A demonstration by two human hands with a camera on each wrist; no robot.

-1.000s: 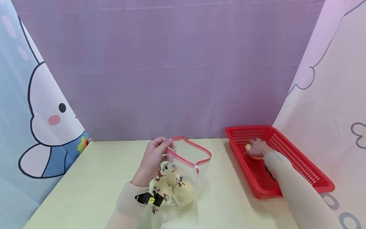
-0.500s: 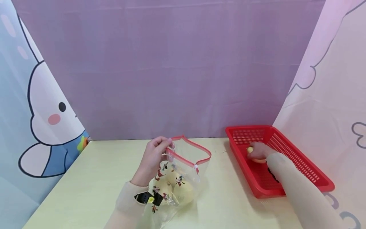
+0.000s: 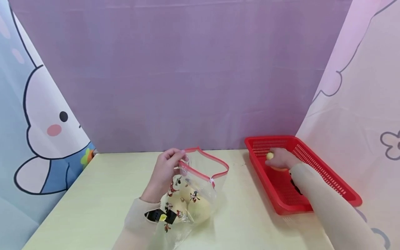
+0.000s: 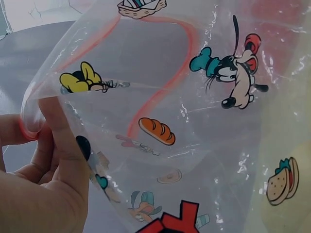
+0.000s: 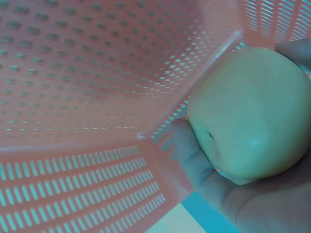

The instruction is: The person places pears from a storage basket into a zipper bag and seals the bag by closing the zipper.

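My left hand point(image 3: 165, 170) pinches the rim of a clear zip bag point(image 3: 215, 205) with a red edge and cartoon prints, on the left of its mouth. The bag stands with its mouth spread, and several pale yellow round fruits point(image 3: 198, 210) show through its lower part. In the left wrist view, the fingers point(image 4: 58, 145) grip the clear plastic. Inside the red basket point(image 3: 282, 210), my right hand point(image 3: 281, 158) holds a pale yellow apple point(image 5: 252, 116). Fingers and thumb wrap round its sides in the right wrist view; the palm hides part of it.
The perforated basket stands at the right of the pale yellow table point(image 3: 103, 198), beside a printed side cloth point(image 3: 359, 139). A purple cloth point(image 3: 187, 76) hangs at the back. Another cloth with a cartoon figure point(image 3: 47, 139) lines the left side.
The right hand first dips and turns over the apple in the basket, then rises slightly with it in its grip. The left hand keeps hold of the bag, and the head view shifts slightly.
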